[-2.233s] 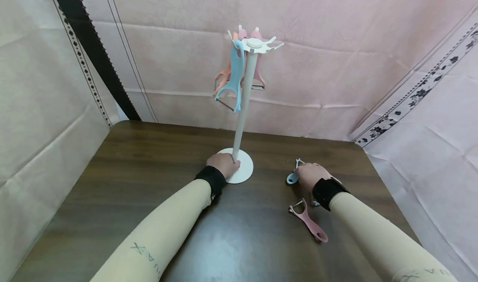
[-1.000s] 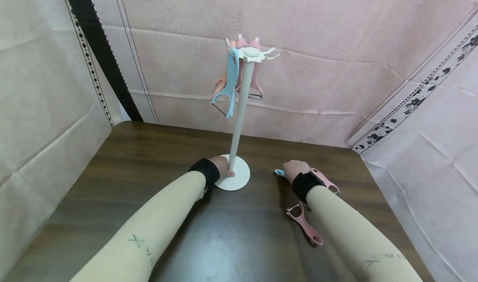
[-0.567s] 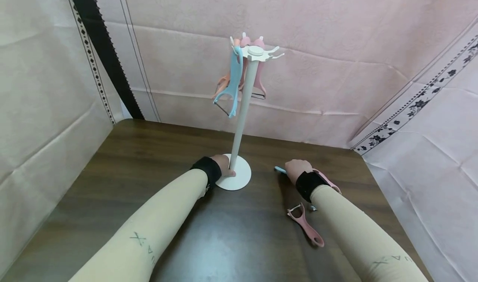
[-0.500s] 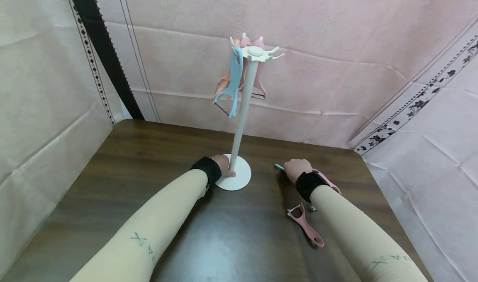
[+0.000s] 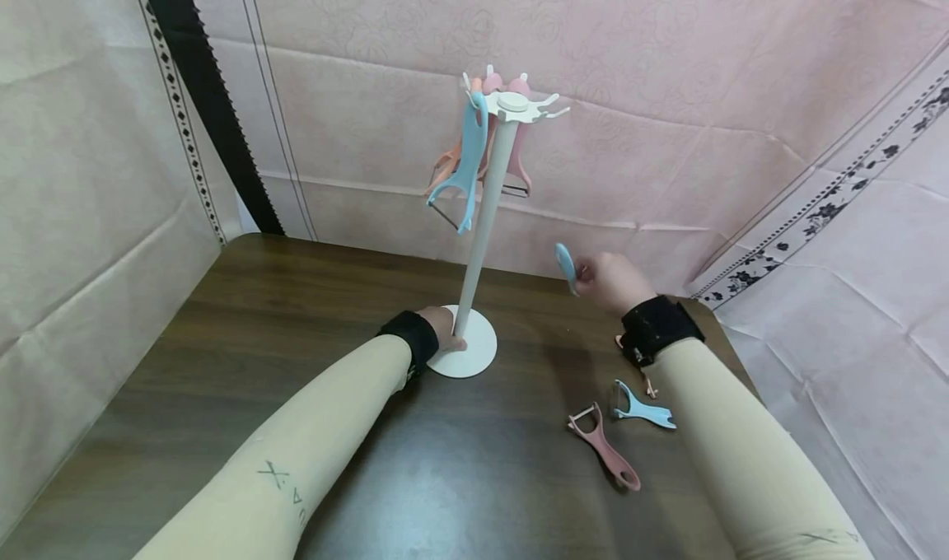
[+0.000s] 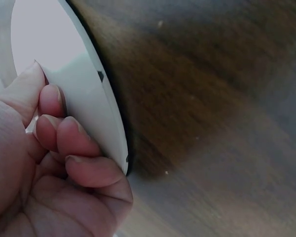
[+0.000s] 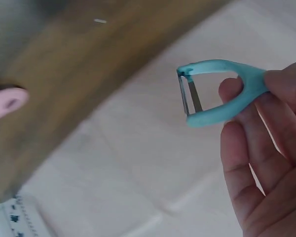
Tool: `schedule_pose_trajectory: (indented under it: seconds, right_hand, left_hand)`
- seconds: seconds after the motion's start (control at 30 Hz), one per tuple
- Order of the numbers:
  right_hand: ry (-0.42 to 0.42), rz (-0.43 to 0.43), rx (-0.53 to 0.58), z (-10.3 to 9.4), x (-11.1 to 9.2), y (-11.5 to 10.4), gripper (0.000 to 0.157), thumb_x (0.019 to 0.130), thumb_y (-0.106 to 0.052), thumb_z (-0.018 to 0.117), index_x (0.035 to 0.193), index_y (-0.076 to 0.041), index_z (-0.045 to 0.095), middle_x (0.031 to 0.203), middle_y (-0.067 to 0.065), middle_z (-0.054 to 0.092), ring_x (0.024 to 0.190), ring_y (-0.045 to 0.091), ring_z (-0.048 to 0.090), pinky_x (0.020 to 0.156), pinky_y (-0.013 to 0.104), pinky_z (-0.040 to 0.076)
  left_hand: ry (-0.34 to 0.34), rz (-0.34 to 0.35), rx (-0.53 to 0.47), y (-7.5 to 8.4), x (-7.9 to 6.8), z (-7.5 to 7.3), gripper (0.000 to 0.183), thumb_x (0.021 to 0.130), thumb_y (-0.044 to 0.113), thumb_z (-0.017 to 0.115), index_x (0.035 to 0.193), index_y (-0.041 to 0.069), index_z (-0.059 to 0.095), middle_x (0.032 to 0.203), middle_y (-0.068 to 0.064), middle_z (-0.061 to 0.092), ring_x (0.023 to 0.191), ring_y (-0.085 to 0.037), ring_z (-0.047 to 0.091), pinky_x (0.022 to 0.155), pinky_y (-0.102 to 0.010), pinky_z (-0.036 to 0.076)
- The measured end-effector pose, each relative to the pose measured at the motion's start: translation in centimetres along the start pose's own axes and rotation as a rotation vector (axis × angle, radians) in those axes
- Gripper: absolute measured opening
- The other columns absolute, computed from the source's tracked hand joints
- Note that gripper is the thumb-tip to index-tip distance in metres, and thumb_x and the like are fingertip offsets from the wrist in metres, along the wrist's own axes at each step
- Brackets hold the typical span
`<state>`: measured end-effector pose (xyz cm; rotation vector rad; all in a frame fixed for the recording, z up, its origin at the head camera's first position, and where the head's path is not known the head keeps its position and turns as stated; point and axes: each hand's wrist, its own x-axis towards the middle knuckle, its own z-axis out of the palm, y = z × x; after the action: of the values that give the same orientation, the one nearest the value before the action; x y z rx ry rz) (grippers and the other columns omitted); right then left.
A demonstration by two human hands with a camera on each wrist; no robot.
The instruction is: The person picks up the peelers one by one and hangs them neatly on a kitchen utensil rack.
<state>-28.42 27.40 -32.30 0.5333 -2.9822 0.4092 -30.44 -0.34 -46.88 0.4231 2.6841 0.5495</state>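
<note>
A white hanging stand (image 5: 485, 222) rises from a round base. My left hand (image 5: 442, 329) grips the foot of its pole; in the left wrist view, the curled fingers (image 6: 84, 168) lie against the base. On the stand's hooks hang a blue peeler (image 5: 469, 161), an orange peeler (image 5: 445, 165) and pink peelers (image 5: 517, 161). My right hand (image 5: 614, 282), raised above the table's back edge, pinches another blue peeler (image 7: 219, 94). Its handle end points up in the head view, and the right wrist view shows its blade end.
A pink peeler (image 5: 604, 447) and a blue peeler (image 5: 643, 410) lie on the brown table (image 5: 356, 461) at the right. Another pink peeler (image 7: 9, 102) is partly hidden under my right forearm. Patterned cloth (image 5: 630, 91) hangs behind the table.
My right hand has picked up a blue peeler from the table and lifted it upward. The other blue peeler on the table has come into view. My left hand stays at the stand's foot.
</note>
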Motion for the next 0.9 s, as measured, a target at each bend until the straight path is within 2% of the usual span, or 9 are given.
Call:
schedule_pose_trajectory:
  seconds: [0.17, 0.3, 0.4, 0.47, 0.67, 0.9]
  right_hand:
    - [0.105, 0.009, 0.116, -3.3, 0.6, -1.7, 0.007, 0.089, -0.007, 0.064, 0.092, -0.002, 0.067, 0.090, 0.013, 0.071, 0.085, 0.026, 0.067, 0.076, 0.044, 0.050]
    - [0.284, 0.052, 0.168, -5.4, 0.6, -3.4, 0.013, 0.094, -0.015, 0.062, 0.101, -0.005, 0.066, 0.097, 0.011, 0.071, 0.090, 0.025, 0.067, 0.081, 0.044, 0.050]
    - [0.435, 0.054, 0.210, -6.4, 0.5, -4.6, 0.019, 0.096, -0.020, 0.059, 0.109, -0.007, 0.064, 0.100, 0.007, 0.071, 0.090, 0.018, 0.067, 0.081, 0.037, 0.050]
    - [0.496, 0.045, 0.226, -7.0, 0.4, -5.5, 0.023, 0.097, -0.023, 0.058, 0.113, -0.008, 0.063, 0.101, 0.005, 0.072, 0.090, 0.014, 0.066, 0.080, 0.032, 0.050]
    - [0.548, -0.034, 0.240, -8.6, 0.6, -8.8, 0.024, 0.097, -0.023, 0.058, 0.116, -0.010, 0.064, 0.099, 0.001, 0.073, 0.084, 0.008, 0.066, 0.076, 0.022, 0.048]
    - [0.538, -0.161, 0.181, -9.1, 1.3, -10.7, 0.018, 0.095, -0.014, 0.060, 0.111, -0.007, 0.064, 0.097, 0.002, 0.073, 0.087, 0.009, 0.067, 0.077, 0.027, 0.050]
  left_hand:
    - [0.000, 0.004, 0.028, 0.0, -0.3, -0.2, 0.045, 0.084, 0.042, 0.074, 0.102, 0.001, 0.066, 0.074, -0.004, 0.063, 0.071, -0.020, 0.059, 0.072, -0.032, 0.047]
    - [-0.003, -0.009, 0.022, 0.4, -0.8, -0.5, 0.047, 0.085, 0.042, 0.073, 0.105, 0.000, 0.065, 0.077, -0.006, 0.064, 0.073, -0.020, 0.059, 0.074, -0.033, 0.048]
    - [-0.009, -0.029, -0.001, 0.7, -1.1, -0.7, 0.047, 0.086, 0.041, 0.073, 0.108, 0.000, 0.065, 0.081, -0.007, 0.065, 0.075, -0.021, 0.059, 0.076, -0.035, 0.048]
    - [-0.012, -0.033, -0.007, 0.9, -1.1, -0.8, 0.048, 0.086, 0.041, 0.072, 0.109, -0.001, 0.065, 0.082, -0.007, 0.065, 0.076, -0.022, 0.059, 0.077, -0.036, 0.048]
    - [-0.007, -0.044, -0.006, 0.7, -0.7, -0.6, 0.047, 0.086, 0.043, 0.072, 0.109, 0.002, 0.066, 0.081, -0.006, 0.065, 0.077, -0.021, 0.060, 0.077, -0.036, 0.048]
    - [-0.009, -0.042, -0.029, 0.6, -1.0, -0.6, 0.045, 0.085, 0.043, 0.073, 0.106, 0.004, 0.067, 0.080, -0.004, 0.065, 0.077, -0.021, 0.060, 0.078, -0.036, 0.048]
